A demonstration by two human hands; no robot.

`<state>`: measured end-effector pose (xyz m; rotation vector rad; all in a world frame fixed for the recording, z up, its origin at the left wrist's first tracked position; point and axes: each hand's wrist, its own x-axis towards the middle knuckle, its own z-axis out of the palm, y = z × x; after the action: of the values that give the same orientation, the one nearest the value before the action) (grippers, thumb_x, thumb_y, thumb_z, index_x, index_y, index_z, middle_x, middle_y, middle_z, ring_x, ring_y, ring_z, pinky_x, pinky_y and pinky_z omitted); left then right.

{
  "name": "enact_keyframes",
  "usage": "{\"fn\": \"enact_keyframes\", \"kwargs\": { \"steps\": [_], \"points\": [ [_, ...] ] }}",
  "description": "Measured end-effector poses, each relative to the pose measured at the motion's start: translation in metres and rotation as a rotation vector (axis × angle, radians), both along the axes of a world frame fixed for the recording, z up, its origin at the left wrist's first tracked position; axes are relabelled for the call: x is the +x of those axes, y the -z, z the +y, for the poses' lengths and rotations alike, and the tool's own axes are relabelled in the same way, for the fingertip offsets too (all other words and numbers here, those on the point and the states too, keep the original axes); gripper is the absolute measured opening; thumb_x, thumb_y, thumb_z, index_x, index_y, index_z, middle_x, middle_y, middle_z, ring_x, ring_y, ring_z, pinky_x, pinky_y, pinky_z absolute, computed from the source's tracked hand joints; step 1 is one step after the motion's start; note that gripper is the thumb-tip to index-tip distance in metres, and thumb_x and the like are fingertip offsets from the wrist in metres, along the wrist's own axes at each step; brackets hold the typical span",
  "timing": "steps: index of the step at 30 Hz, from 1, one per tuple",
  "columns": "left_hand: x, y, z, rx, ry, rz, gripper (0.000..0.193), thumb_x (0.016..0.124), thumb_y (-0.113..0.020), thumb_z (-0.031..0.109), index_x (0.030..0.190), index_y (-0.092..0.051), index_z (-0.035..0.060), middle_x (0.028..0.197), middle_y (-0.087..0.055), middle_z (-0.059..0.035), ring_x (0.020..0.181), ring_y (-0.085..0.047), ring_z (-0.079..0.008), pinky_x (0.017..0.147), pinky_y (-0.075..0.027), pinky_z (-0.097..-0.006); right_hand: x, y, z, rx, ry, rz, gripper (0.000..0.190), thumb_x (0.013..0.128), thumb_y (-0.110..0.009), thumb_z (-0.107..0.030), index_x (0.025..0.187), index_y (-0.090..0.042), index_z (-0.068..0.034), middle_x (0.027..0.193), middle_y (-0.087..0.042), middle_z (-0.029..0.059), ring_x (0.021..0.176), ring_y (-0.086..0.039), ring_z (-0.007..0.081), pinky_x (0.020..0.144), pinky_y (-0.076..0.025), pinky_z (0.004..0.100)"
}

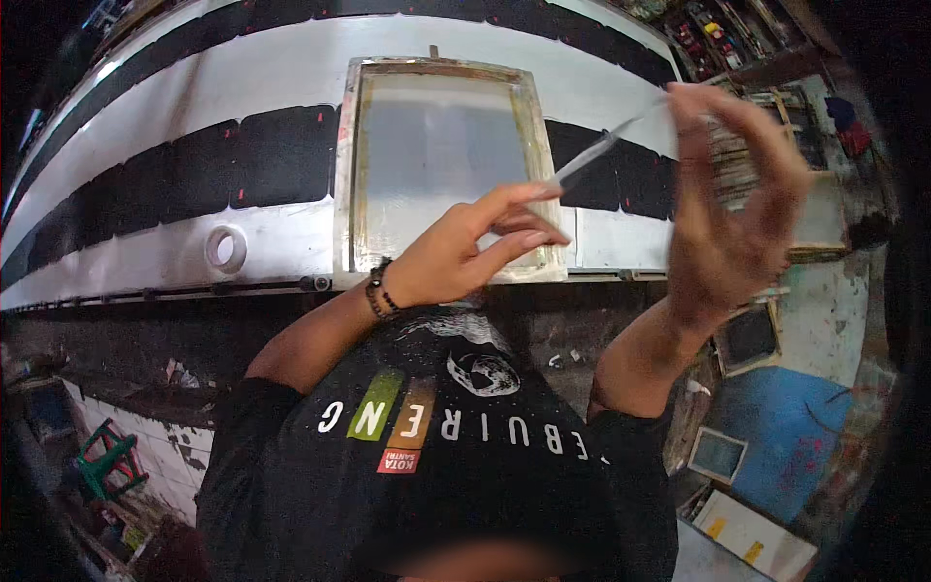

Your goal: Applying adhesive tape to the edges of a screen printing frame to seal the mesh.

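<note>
A thin, clear strip that looks like tape point(590, 154) is stretched slantwise between my two hands. My left hand point(473, 247) has one end at its index fingertip, over the lower right part of a screen-printing frame point(451, 145). High on the right, my right hand point(738, 196) pinches the other end between thumb and fingers; it is blurred. The frame lies flat on a long white table point(284, 225), its pale mesh facing up. A roll of tape point(225, 249) sits on the table to the left of the frame.
Dark fabric pieces point(284, 156) with small red marks lie in rows along the table. More framed screens point(748, 338) stand at the right, near a blue surface point(793, 429). A green stool point(110, 460) is at the lower left. Cluttered shelves point(716, 36) fill the upper right.
</note>
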<state>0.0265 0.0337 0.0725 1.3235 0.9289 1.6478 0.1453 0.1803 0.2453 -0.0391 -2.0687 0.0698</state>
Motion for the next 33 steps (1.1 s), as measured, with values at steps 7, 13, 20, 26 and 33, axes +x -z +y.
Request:
{"fn": "enact_keyframes", "kwargs": {
  "steps": [7,13,20,26,33],
  "points": [
    [-0.044,0.026,-0.030,-0.261,-0.033,-0.335,0.012,0.107,-0.063,0.010,0.114,-0.054,0.0047,0.138,-0.066,-0.0206,0.118,-0.069,-0.0229,0.097,-0.057,-0.0338,0.067,0.020,0.039,-0.345,0.070,0.117,0.031,0.092,-0.078,0.007,0.118,-0.065,-0.001,0.109,-0.076,0.0166,0.099,-0.074,0.0202,0.091,-0.058,0.0305],
    [-0.083,0.102,-0.086,-0.532,-0.373,-0.060,0.026,0.097,-0.076,0.008,0.122,-0.071,-0.0002,0.126,-0.069,-0.0126,0.108,-0.068,-0.0162,0.093,-0.058,-0.0302,0.115,0.187,0.074,-1.338,0.236,0.043,0.015,0.104,-0.069,-0.012,0.115,-0.062,-0.004,0.109,-0.077,0.0129,0.103,-0.071,0.0167,0.095,-0.055,0.0321],
    [-0.057,0.139,-0.123,-0.782,-0.640,-0.298,0.027,0.101,-0.073,0.013,0.123,-0.070,-0.0036,0.107,-0.075,-0.0094,0.096,-0.071,-0.0145,0.089,-0.058,-0.0288,0.154,0.319,0.051,-1.710,0.273,-0.252,0.017,0.107,-0.065,-0.016,0.118,-0.059,-0.005,0.108,-0.077,0.0096,0.090,-0.068,0.0105,0.079,-0.052,0.0238],
    [-0.043,0.156,-0.126,-0.796,-0.917,0.042,0.022,0.105,-0.068,0.015,0.121,-0.073,0.0011,0.106,-0.075,-0.0071,0.097,-0.069,-0.0149,0.087,-0.056,-0.0299,0.152,0.328,0.045,-1.452,0.305,-0.458,0.018,0.105,-0.068,-0.017,0.115,-0.064,-0.002,0.096,-0.070,0.0061,0.088,-0.066,0.0120,0.078,-0.051,0.0263],
    [-0.041,0.161,-0.134,-0.715,-0.734,0.939,0.022,0.103,-0.066,0.015,0.122,-0.072,0.0039,0.098,-0.063,-0.0122,0.090,-0.060,-0.0292,0.082,-0.047,-0.0410,0.159,0.322,0.051,-1.077,0.459,-0.708,0.030,0.101,-0.072,-0.019,0.128,-0.068,-0.007,0.095,-0.071,0.0098,0.087,-0.068,0.0204,0.082,-0.054,0.0341]
  ]
}}
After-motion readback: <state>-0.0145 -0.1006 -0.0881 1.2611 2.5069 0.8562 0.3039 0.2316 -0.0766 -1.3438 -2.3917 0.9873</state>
